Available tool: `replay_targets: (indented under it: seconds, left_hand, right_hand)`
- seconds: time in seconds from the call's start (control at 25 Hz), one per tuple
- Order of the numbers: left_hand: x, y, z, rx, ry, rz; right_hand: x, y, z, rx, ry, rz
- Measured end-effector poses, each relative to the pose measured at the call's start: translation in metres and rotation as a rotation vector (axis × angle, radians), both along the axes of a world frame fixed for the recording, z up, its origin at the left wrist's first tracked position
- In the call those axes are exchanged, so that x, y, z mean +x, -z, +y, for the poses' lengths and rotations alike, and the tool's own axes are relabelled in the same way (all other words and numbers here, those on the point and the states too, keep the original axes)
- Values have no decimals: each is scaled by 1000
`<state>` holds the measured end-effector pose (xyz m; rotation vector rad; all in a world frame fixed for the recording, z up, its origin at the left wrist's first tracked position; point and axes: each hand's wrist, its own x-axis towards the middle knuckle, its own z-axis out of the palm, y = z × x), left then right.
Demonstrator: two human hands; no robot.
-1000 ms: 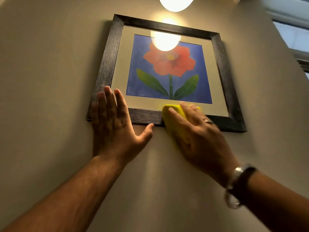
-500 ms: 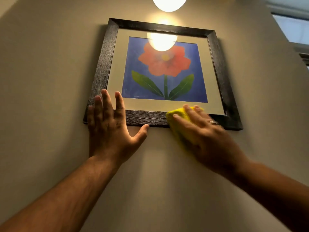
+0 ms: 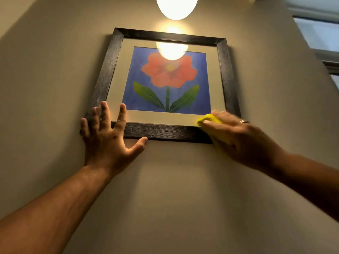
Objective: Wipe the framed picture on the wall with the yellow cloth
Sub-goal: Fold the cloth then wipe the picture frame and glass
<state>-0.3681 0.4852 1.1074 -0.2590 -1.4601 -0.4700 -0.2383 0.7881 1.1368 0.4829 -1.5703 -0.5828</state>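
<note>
Two hands on one framed picture (image 3: 166,83), hung high on a beige wall (image 3: 55,70) beneath a glowing lamp (image 3: 177,6). Left hand (image 3: 108,136) — fingers spread flat, gripping nothing, braced over the lower-left corner of the dark frame. Right hand (image 3: 236,136) — pressed down on the yellow cloth (image 3: 211,123), which lies against the lower-right corner, overlapping bottom rail and mount. Risks, as judged: a hard sideways stroke could swing the frame askew or lift it off its hanger should the bracing hand slip; the cloth, largely under the palm, may bunch; the ring (image 3: 244,121) could scratch the glass
</note>
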Motion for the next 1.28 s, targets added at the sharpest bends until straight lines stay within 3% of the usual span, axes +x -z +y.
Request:
replay_targets:
  seconds: [0.08,0.2,0.4,0.56,0.64,0.72,0.84,0.96,1.08,1.28]
  left_hand:
    - [1,0,0,12,-12,-17]
    - [4,-4,2,40,2,-66]
    - [7,-8,5,66,-7,-131]
    - [6,-7,3,72,19,-135]
    - [7,-7,3,76,11,-120]
    - [7,-7,3,76,10,-128]
    - [9,-5,2,85,15,-143]
    - [20,-7,28,-47,19,-12]
    - [29,-20,79,-258,-7,95]
    - [18,-24,93,-288,-94,171]
  right_hand:
    - [10,-29,21,-191,39,17]
    - [1,-33,6,-487,-86,-11]
    - [-12,39,21,-371,-140,-63]
    - [-15,-78,4,-514,-152,59]
    - [-6,-140,-14,-603,-154,22]
    - [-3,-154,-18,-628,-133,-19]
    - [-10,-68,5,-500,-136,-19]
    - [-5,7,18,-414,-109,-114]
    - [-3,-28,17,-505,-92,-136]
    - [-21,-138,9,-594,-76,89]
